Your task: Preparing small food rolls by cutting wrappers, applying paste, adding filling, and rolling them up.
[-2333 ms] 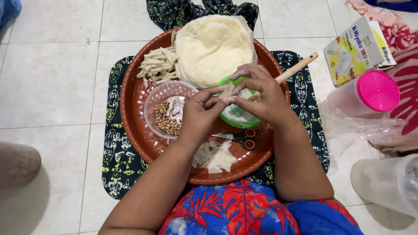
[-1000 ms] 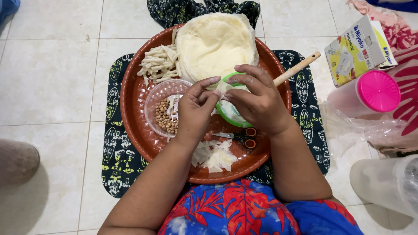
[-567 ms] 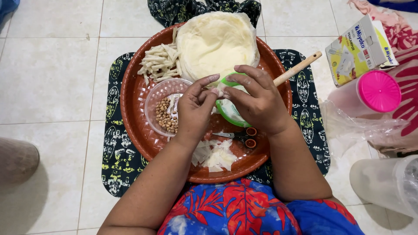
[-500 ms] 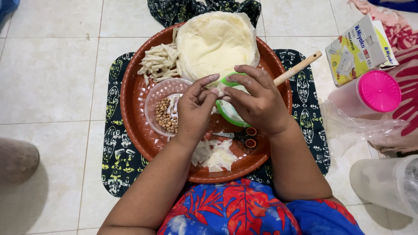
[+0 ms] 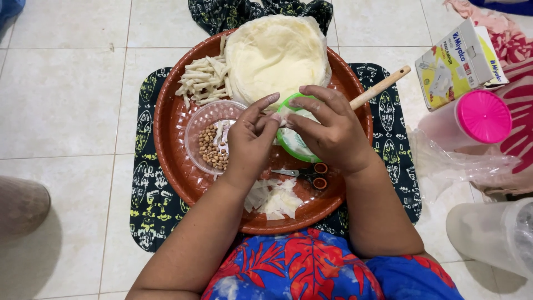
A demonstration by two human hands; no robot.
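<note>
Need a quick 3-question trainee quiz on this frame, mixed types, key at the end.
1. True or false: the left hand and right hand meet over the round brown tray.
2. What lies in the clear bowl? A) peanuts B) rice C) sliced chillies
3. Fill in: the rolled pastry sticks lie to the ____ of the stack of pale wrappers, as seen in the head view.

Key
1. True: the fingertips pinch a small pale piece between them.
2. A: peanuts fill the bowl's lower part.
3. Left: the sticks are piled at the tray's upper left.
</note>
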